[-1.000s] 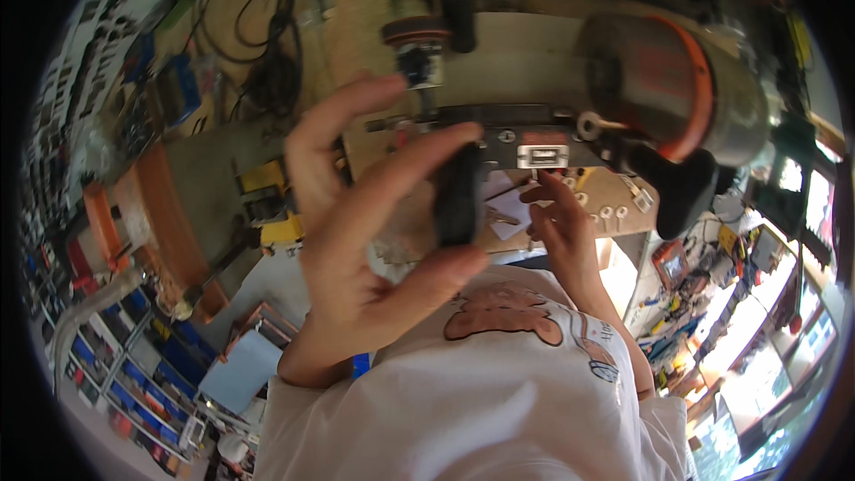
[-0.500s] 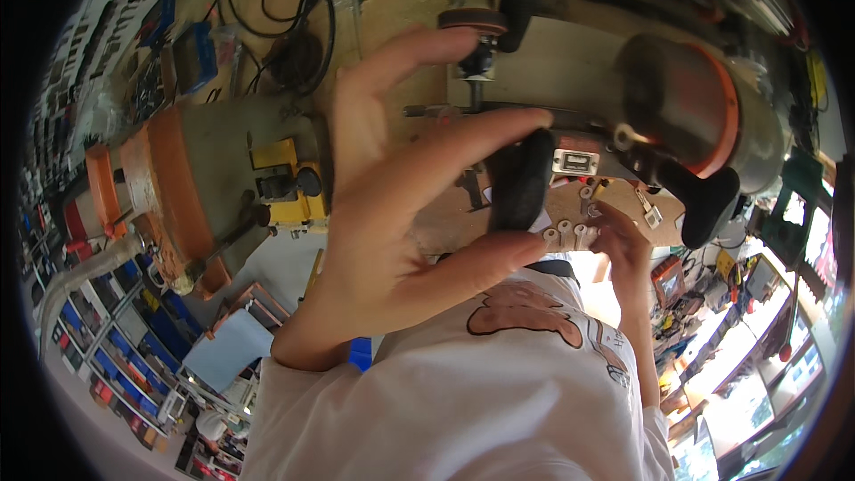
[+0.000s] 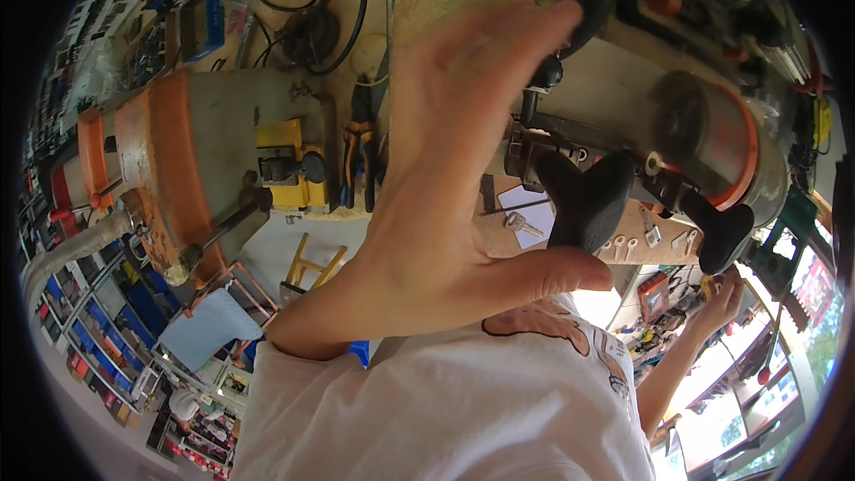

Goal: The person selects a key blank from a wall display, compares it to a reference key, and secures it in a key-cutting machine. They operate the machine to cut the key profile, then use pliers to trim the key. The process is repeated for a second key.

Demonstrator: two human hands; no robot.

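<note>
My left hand (image 3: 454, 151) is large in front of the machine, with its thumb and fingers spread apart. Its thumb passes close by the lower end of a black wing knob (image 3: 588, 200); whether they touch I cannot tell. A second black wing knob (image 3: 726, 236) sits to the right. My right hand (image 3: 720, 303) is low at the right, below that second knob. Its fingers are pinched together by a small yellowish thing, too small to make out. Several keys (image 3: 621, 247) lie along the bench edge, and another key (image 3: 524, 225) rests on a white paper (image 3: 534, 209).
An orange and grey machine (image 3: 156, 169) stands on the left beside a yellow clamp (image 3: 289, 163). Orange-handled pliers (image 3: 360, 156) lie on the bench. A round motor housing with an orange rim (image 3: 708, 138) is at the right. Black cables (image 3: 343, 0) coil at the back.
My left hand has moved right and its fingers no longer frame the knob. The right hand has gone from the keys on the bench to lower right. The view has shifted.
</note>
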